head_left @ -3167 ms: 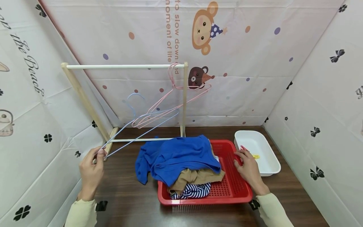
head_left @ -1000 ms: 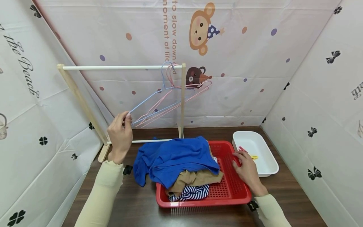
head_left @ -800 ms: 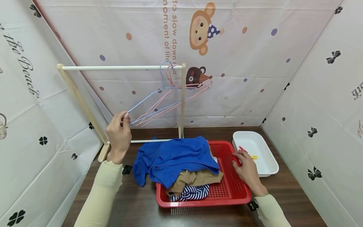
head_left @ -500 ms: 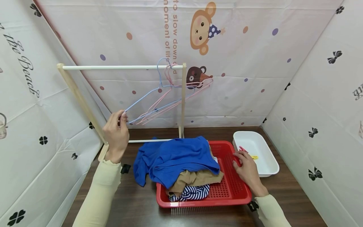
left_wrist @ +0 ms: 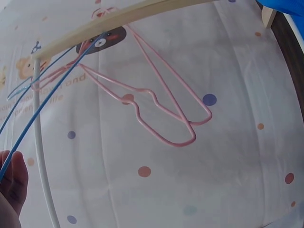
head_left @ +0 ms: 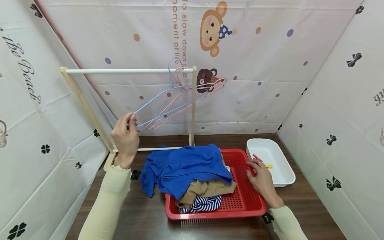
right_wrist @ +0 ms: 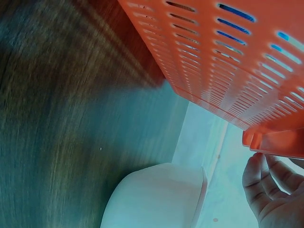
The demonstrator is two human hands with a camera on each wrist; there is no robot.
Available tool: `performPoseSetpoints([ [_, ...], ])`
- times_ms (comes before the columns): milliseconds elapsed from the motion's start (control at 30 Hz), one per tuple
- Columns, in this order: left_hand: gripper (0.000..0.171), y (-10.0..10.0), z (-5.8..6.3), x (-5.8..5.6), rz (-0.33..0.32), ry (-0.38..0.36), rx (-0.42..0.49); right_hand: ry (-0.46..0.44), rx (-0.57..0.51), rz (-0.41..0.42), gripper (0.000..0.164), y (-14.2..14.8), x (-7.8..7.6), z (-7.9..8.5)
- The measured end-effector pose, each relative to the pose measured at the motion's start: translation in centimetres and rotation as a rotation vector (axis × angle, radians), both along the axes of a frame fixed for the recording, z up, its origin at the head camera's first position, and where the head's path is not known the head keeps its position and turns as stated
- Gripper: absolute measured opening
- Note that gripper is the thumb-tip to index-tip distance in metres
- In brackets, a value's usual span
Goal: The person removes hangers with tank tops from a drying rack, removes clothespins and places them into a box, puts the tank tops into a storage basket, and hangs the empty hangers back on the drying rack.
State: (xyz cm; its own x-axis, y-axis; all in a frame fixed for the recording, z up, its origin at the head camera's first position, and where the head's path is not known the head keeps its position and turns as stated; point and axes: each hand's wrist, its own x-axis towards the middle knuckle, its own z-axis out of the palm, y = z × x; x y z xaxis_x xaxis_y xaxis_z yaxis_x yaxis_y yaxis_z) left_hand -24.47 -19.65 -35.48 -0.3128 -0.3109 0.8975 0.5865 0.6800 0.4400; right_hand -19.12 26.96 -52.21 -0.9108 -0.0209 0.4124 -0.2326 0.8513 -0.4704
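My left hand [head_left: 125, 136] pinches one lower corner of a light blue clothes hanger [head_left: 154, 97], holding it tilted in front of the rack. The hanger's hook is level with the white top rod [head_left: 120, 71], near the right post; I cannot tell whether it goes over the rod. Behind it, pink hangers [head_left: 168, 106] hang from the rod's right end, also seen in the left wrist view. My right hand [head_left: 262, 178] rests with relaxed fingers on the right rim of a red basket [head_left: 216, 214]. In it lie a blue garment [head_left: 192, 166], a tan garment [head_left: 207, 187] and striped cloth [head_left: 202, 203].
A white tray [head_left: 288, 170] stands right of the basket, with a red clothespin [head_left: 256, 156] and a yellow clothespin [head_left: 269, 166]. The rack's wooden left post [head_left: 87, 106] rises beside the left wall. Printed sheets enclose the back and both sides. Part of the blue garment overhangs the basket's left side.
Over three seconds my left hand has carried the blue hanger up and right, toward the rod's right end. Its hook has risen slightly in the last second. The right hand has stayed put.
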Motion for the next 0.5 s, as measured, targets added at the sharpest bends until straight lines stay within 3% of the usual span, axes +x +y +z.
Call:
performPoseSetpoints([
  [500, 0.016, 0.62, 0.27, 0.66, -0.001, -0.036, -0.089, 0.012, 0.002, 0.012, 0.032, 0.55, 0.31, -0.44],
])
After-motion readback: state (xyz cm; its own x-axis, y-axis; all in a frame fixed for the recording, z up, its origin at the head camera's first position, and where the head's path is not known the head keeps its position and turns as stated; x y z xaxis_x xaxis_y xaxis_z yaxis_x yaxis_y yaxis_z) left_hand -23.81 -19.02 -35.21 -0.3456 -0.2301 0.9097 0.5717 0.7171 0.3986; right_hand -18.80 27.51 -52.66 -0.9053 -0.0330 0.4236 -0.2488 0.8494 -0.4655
